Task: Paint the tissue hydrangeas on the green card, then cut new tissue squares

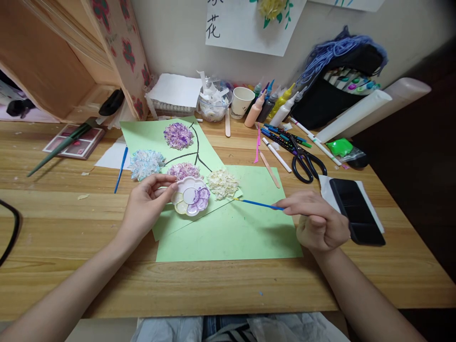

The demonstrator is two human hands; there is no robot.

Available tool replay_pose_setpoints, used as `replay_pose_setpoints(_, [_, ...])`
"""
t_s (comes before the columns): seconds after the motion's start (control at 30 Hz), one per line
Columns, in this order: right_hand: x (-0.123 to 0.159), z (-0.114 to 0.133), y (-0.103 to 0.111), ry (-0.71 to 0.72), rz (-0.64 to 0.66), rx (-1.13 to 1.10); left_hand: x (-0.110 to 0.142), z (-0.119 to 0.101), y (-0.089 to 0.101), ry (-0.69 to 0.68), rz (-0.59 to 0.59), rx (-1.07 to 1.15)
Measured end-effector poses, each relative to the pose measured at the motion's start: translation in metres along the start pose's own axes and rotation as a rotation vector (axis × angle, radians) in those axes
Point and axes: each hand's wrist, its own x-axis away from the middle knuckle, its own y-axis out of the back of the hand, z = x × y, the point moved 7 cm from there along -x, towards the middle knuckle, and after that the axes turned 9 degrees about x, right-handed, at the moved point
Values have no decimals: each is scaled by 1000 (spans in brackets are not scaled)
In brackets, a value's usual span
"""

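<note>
**Fine Brush Meets Cream Petals, Palette Close at Hand**

On the wooden counter (213, 294), two overlapping sheets of green paper lie under the work, the nearer sheet (231, 237) largely bare, the farther sheet (140, 135) marked with dark stem lines. Of the four ruffled flowers, the cream flower (223, 184) lies at the farther sheet's right-hand corner, and the brush points at its near edge. The white palette (190, 195) sits just left of it, with purple in some wells and what looks like pale yellow in another.

Good work here likely calls for a light load of paint and short dabs that follow the ruffles, since pressing hard could flatten them. The palette is best held level, so that nothing drips onto the green paper, and clear of the pink-purple flower (183, 170) behind it.

The left hand (151, 197) reaches in low and grips the palette by its left rim, thumb on top. The right hand (322, 221) holds the blue paintbrush (258, 204) well back, forefinger stretched along the handle, other fingers curled. The brush tip (235, 198) is at the petals; whether it actually touches them is hard to tell.
</note>
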Motion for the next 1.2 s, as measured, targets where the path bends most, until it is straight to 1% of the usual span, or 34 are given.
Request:
replay_pose_setpoints(0.1, [-5, 19, -3, 206, 1, 44, 0, 0, 0, 3, 3, 11])
replay_pose_setpoints(0.17, [-7, 26, -7, 256, 29, 79, 0, 0, 0, 3, 0, 14])
replay_pose_setpoints(0.27, [-8, 26, -8, 233, 20, 49, -1, 0, 1, -1, -6, 9])
replay_pose_setpoints(0.4, [-8, 13, -1, 109, -123, -63, -1, -1, 1, -7, -5, -5])
replay_pose_setpoints(0.47, [-8, 11, 1, 104, -181, -68, 0, 0, 0, 6, -5, -13])
replay_pose_setpoints(0.5, [-8, 12, 1, 121, -189, -58, 0, 0, 0, 12, -6, -16])
replay_pose_setpoints(0.57, [-8, 16, -1, 173, -165, -20, 0, 0, 0, 19, -7, -15])
replay_pose_setpoints(0.63, [-8, 21, -5, 215, -106, 23, -1, 1, 0, 19, -7, -9])
replay_pose_setpoints(0.7, [-7, 23, -7, 228, -57, 27, -1, 1, 0, 18, -9, -7])
replay_pose_setpoints(0.77, [-7, 21, -6, 206, -70, -6, -1, 1, 0, 16, -11, -9])
replay_pose_setpoints(0.87, [-6, 14, 0, 118, -178, -50, -1, 1, 0, 12, -10, -12])
replay_pose_setpoints(0.93, [-6, 10, 2, 83, -229, -59, -1, 1, 1, 7, -8, -15])
replay_pose_setpoints(1.03, [-6, 9, 1, 68, -252, -102, -2, 1, 2, 8, -7, -14])
replay_pose_setpoints(1.07, [-7, 7, 2, 41, -268, -134, -2, 1, 3, 11, -9, -11])
replay_pose_setpoints(1.13, [-8, -2, 5, -82, -320, -208, -3, -1, 6, 16, -17, -1])
replay_pose_setpoints(1.2, [-8, -15, 6, -253, -360, -261, -3, -3, 10, 17, -36, 11])
